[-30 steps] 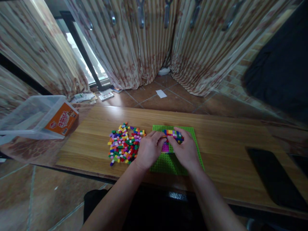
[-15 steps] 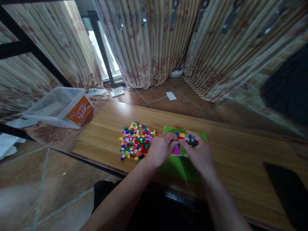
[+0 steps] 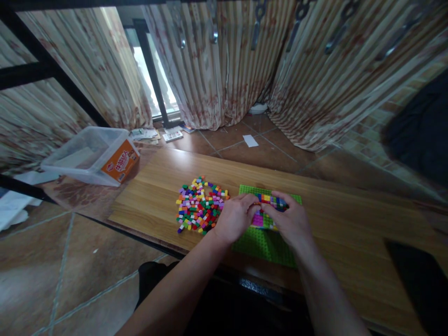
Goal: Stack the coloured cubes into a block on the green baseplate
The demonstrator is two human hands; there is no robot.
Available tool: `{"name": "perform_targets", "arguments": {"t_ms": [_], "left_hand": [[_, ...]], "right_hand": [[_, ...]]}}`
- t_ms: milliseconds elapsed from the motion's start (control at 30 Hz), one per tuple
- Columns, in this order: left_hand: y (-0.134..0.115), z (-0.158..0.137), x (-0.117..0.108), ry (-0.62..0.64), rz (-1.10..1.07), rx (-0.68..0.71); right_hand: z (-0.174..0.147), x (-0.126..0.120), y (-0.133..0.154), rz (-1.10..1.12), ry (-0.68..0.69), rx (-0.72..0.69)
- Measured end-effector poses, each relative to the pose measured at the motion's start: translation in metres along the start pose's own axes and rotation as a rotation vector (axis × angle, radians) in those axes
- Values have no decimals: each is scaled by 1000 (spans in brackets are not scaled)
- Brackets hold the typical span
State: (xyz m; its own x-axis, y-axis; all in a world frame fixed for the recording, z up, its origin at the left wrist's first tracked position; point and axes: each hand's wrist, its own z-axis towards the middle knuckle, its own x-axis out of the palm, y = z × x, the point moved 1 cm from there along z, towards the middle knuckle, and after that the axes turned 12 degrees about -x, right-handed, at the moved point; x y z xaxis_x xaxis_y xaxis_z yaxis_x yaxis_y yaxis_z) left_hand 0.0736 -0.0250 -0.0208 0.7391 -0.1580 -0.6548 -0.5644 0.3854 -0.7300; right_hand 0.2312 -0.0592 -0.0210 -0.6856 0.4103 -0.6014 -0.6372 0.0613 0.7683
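Note:
A green studded baseplate [image 3: 264, 248] lies on the wooden table, with a low build of coloured toy bricks [image 3: 258, 219] on it. My left hand [image 3: 234, 218] reaches over the plate's left side, thumb and forefinger pinched at a small reddish-orange brick at the build's left end. From the right, my right hand [image 3: 292, 221] curls round the build, its thumb in front and its forefinger along the far side. The fingers hide part of the bricks between them. A loose pile of small multicoloured bricks [image 3: 199, 205] spreads just left of my left hand.
At the table's left end stands a clear plastic box [image 3: 82, 172] with an orange label. A dark flat object [image 3: 416, 275] lies at the right of the wooden table [image 3: 350, 224]. Curtains [image 3: 241, 70] hang beyond, with papers [image 3: 145, 134] on the floor.
The whole view has shifted slightly. Both hands stay at the build, with only slight finger movement.

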Motion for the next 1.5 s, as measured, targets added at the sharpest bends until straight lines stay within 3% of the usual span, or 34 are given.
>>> {"name": "perform_targets", "arguments": {"t_ms": [267,367,500,600,667,933,1100,1267,1367,1500], "left_hand": [[-4,1,-10,41,-9,-32],[8,2,-38,64,-49,-67],[44,0,-96,143,-124,-205],[67,-5,-128,167,-20,-360],[74,-10,-136,217,82,-415],[71,-11,-122,262,225,-369],[69,-6,-125,264,266,-360],[64,-4,-120,261,24,-350],[51,-2,-101,290,-188,-260],[25,0,-67,282,-226,-164]], "right_hand": [[-4,0,-7,73,11,-39],[-6,-4,-12,129,-15,-14],[-4,-13,-17,233,-108,67],[-2,-17,-18,284,-173,77],[-2,-19,-15,298,-182,86],[-4,-20,-6,315,-180,149],[-1,-23,-11,310,-205,132],[0,-27,-13,362,-259,82],[-2,-27,-6,412,-278,27],[-7,-24,2,446,-206,-96]]}}
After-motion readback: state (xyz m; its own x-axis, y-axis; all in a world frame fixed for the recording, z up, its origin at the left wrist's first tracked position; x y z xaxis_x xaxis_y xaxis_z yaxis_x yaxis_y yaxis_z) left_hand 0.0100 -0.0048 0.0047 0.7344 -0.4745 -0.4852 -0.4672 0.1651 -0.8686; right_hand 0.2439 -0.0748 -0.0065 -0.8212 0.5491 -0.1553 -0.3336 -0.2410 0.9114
